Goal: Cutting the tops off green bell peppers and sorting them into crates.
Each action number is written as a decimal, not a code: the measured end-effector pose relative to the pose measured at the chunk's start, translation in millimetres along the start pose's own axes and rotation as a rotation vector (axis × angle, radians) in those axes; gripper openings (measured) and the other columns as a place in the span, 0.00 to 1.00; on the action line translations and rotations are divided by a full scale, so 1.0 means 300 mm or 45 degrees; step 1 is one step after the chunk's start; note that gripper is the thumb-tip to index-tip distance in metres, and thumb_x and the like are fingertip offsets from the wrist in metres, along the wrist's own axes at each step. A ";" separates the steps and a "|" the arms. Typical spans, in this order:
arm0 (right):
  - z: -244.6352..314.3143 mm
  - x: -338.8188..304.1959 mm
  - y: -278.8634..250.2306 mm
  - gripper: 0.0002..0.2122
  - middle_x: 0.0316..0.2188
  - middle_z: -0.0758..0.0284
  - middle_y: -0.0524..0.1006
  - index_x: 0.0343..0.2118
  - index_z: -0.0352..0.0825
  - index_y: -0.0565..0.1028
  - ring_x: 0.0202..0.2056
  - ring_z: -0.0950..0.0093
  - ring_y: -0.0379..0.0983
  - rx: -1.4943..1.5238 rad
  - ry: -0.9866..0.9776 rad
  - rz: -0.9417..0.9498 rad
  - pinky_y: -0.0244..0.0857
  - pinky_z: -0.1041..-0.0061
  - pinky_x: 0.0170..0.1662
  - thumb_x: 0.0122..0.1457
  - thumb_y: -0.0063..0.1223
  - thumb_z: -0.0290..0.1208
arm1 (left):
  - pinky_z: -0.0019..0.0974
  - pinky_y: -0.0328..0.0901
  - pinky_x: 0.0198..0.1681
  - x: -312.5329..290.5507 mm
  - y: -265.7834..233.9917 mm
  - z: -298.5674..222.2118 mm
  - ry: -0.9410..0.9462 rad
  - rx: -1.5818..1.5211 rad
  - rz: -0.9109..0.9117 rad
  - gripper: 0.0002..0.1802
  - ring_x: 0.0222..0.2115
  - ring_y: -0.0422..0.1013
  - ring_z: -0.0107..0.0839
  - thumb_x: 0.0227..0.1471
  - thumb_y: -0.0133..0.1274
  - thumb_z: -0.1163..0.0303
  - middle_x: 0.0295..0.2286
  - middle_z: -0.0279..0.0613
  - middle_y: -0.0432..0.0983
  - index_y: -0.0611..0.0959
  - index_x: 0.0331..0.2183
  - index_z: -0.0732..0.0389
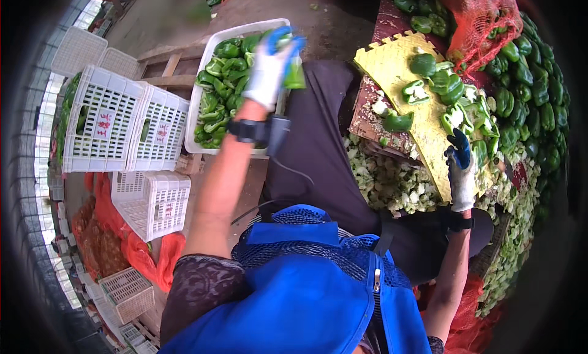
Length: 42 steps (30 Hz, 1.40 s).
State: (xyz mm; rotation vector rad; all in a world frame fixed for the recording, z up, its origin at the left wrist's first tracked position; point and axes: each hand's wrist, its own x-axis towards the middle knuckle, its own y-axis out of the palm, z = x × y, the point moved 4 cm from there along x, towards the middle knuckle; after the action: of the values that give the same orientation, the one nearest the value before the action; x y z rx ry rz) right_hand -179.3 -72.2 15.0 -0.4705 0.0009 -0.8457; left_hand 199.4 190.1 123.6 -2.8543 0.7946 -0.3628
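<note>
My left hand (267,72), in a white glove with blue fingers, is over the white crate (192,124) of green bell peppers (226,72). Motion smears its fingers. A bright green pepper piece (296,77) shows beside the palm, near the crate's rim; whether it is held is unclear. My right hand (460,167), gloved in white and dark blue, rests over the yellow foam mat (392,55) with its fingers apart, and I see nothing held in it. Cut green peppers (450,87) lie on the mat just beyond it, some showing pale cores.
A large heap of whole green peppers (539,78) lies at the right, below a red mesh sack (484,23). Pale pepper scraps (398,185) are piled under the board's near edge. White slatted crates (104,124) stand at the left, with red netting (131,231) by them.
</note>
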 end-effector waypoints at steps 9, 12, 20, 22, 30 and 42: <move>0.131 0.055 0.111 0.18 0.43 0.63 0.78 0.54 0.32 0.69 0.43 0.77 0.74 0.038 0.128 -0.025 0.66 0.78 0.48 0.59 0.49 0.20 | 0.58 0.58 0.55 -0.323 -0.705 0.838 -0.220 1.848 -0.164 0.36 0.53 0.61 0.60 0.57 0.41 0.40 0.58 0.53 0.58 0.63 0.60 0.49; 0.102 0.066 0.081 0.16 0.40 0.61 0.78 0.50 0.32 0.71 0.39 0.74 0.77 -0.106 -0.008 -0.190 0.69 0.77 0.44 0.58 0.51 0.20 | 0.62 0.51 0.58 -0.307 -0.575 0.967 -0.393 1.759 -0.061 0.39 0.59 0.51 0.59 0.58 0.34 0.36 0.63 0.43 0.49 0.53 0.64 0.44; 0.108 0.129 0.336 0.16 0.42 0.58 0.75 0.48 0.36 0.73 0.36 0.58 0.75 -0.933 -0.549 0.236 0.69 0.64 0.41 0.56 0.55 0.29 | 0.44 0.58 0.58 -0.071 -0.421 0.492 0.180 0.811 -0.150 0.27 0.55 0.62 0.44 0.57 0.52 0.63 0.55 0.50 0.65 0.69 0.57 0.60; 0.059 0.161 0.354 0.17 0.40 0.55 0.75 0.48 0.33 0.72 0.39 0.56 0.73 -0.840 -0.066 0.403 0.67 0.62 0.42 0.55 0.55 0.29 | 0.36 0.62 0.55 -0.014 -0.186 0.243 0.262 0.354 0.039 0.24 0.51 0.66 0.35 0.58 0.51 0.68 0.52 0.44 0.68 0.70 0.55 0.62; 0.312 0.047 0.220 0.22 0.47 0.59 0.70 0.46 0.38 0.72 0.46 0.58 0.69 -0.791 -0.501 -0.200 0.64 0.60 0.48 0.44 0.59 0.25 | 0.45 0.68 0.49 -0.231 0.601 0.088 -0.857 -1.183 0.948 0.29 0.48 0.69 0.34 0.61 0.44 0.51 0.51 0.41 0.68 0.66 0.58 0.56; 0.403 -0.047 0.087 0.18 0.37 0.60 0.77 0.50 0.36 0.72 0.32 0.70 0.75 -0.268 -0.203 -0.158 0.69 0.73 0.38 0.57 0.57 0.28 | 0.46 0.69 0.49 -0.356 0.783 0.036 -0.809 -1.528 0.921 0.28 0.48 0.70 0.38 0.62 0.39 0.52 0.50 0.45 0.70 0.66 0.58 0.58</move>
State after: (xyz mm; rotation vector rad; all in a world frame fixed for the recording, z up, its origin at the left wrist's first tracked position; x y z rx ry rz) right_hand -147.8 1.2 110.3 -0.7411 -0.0876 -0.9325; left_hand -0.6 48.2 42.7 -2.7675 2.2367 1.4611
